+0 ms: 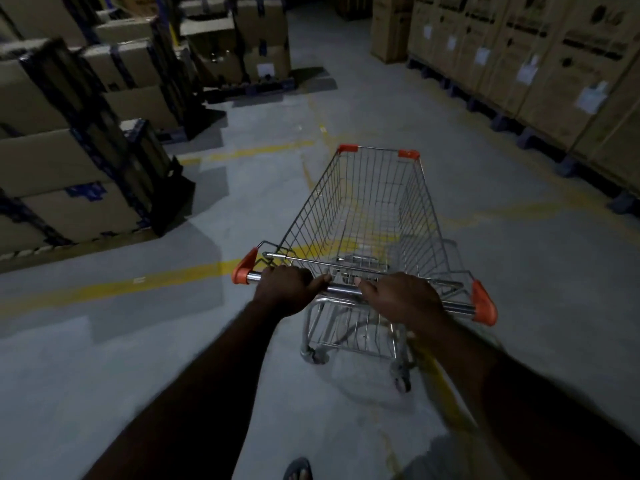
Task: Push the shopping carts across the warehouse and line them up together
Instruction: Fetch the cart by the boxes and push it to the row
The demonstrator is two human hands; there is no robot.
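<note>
A person stands in a dim warehouse aisle, both bare arms stretched forward to an empty wire shopping cart (367, 220). The left hand (285, 289) is curled over the metal handle bar (341, 290) near its left end, its grip closed around the bar. The right hand (403, 297) wraps the same bar further right, fingers folded over the top, its grip also closed. A short bare stretch of bar shows between the two hands, and orange caps mark both ends.

The cart lies straight ahead of the hands, its long axis running away from the person and angled slightly right, toward the open grey floor (138, 341) painted with yellow lines (173, 278). The handle sits tilted in view, its right end closer to the person, so the right hand is the nearer one.

Stacked cardboard boxes (69, 161) line the left side; tall cartons (554, 64) on pallets line the right. No other cart is in sight, so lining up looks some way off. A sandalled foot (298, 470) shows at the bottom edge.
</note>
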